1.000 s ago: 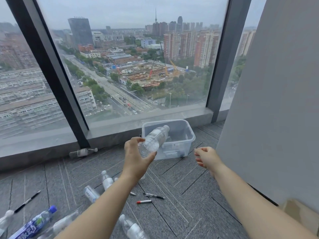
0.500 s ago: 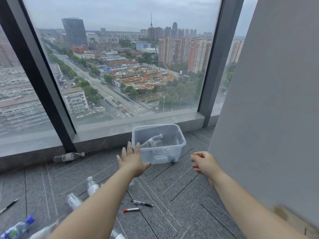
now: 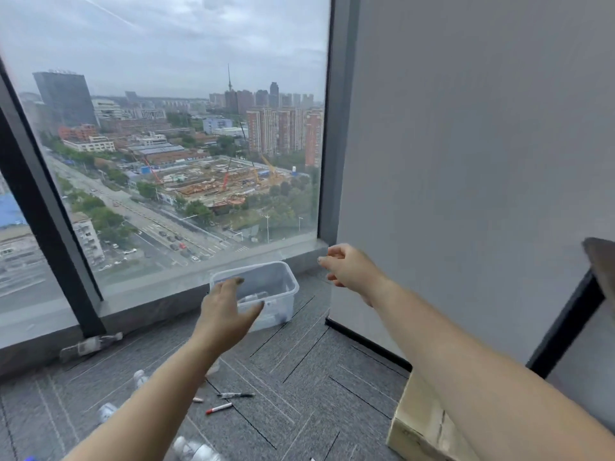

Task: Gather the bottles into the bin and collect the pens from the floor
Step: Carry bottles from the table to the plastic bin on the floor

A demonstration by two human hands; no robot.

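A clear plastic bin (image 3: 286, 284) stands on the grey carpet by the window, with a clear bottle (image 3: 254, 298) lying inside. My left hand (image 3: 226, 311) hovers just in front of the bin, fingers spread and empty. My right hand (image 3: 349, 267) is raised to the right of the bin, fingers loosely curled, holding nothing. On the carpet lie a black pen (image 3: 234, 395), a red-capped pen (image 3: 218, 408) and a pen tip (image 3: 197, 399) beside my left forearm. Clear bottles lie at the window base (image 3: 90, 344), left of my forearm (image 3: 140, 377) and at the bottom edge (image 3: 193, 450).
A floor-to-ceiling window with a dark frame post (image 3: 50, 221) runs along the back. A grey wall (image 3: 466, 161) closes the right side. A cardboard box (image 3: 426, 424) sits at the lower right beside a dark-framed panel (image 3: 562, 327).
My left hand let go of the clear bottle, which now lies in the bin, and the hand stays open before it. The view swung to the right and my right hand rose.
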